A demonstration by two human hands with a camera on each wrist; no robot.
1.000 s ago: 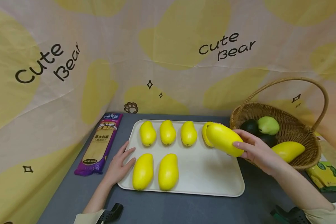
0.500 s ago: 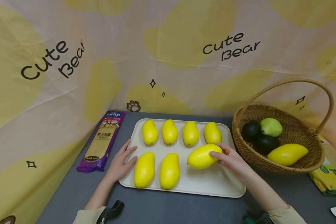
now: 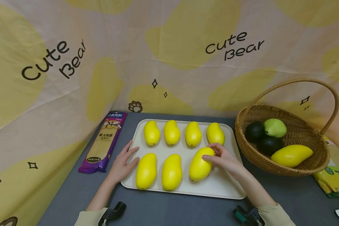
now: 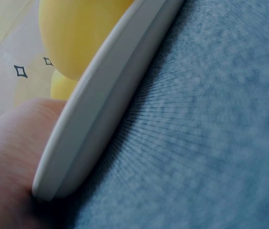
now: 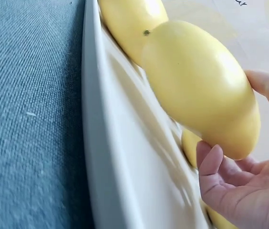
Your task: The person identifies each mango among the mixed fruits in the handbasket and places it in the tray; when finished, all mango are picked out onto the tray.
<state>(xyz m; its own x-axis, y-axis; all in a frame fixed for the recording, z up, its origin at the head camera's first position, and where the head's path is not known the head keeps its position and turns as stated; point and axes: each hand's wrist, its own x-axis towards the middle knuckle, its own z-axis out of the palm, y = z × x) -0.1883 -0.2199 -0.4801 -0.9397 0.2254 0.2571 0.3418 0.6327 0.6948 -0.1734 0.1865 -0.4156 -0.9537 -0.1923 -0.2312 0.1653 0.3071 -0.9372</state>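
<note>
My right hand grips one end of a yellow mango between thumb and fingers. The right wrist view has this mango tilted and raised a little off the tray. The cream tray carries a back row of several mangoes, and two more, a left mango and a middle mango, lie along the front. At the tray's left rim rests my left hand, fingers spread and fairly straight. In the left wrist view, part of that hand touches the tray edge.
A wicker basket at the right holds two dark green fruits, a light green fruit and another mango. A pasta packet lies left of the tray. Behind the basket is a yellow bag. A printed cloth hangs behind.
My right hand has carried the mango from near the basket leftward and down over the tray's front row, turning it more lengthwise. The left hand stays on the rim.
</note>
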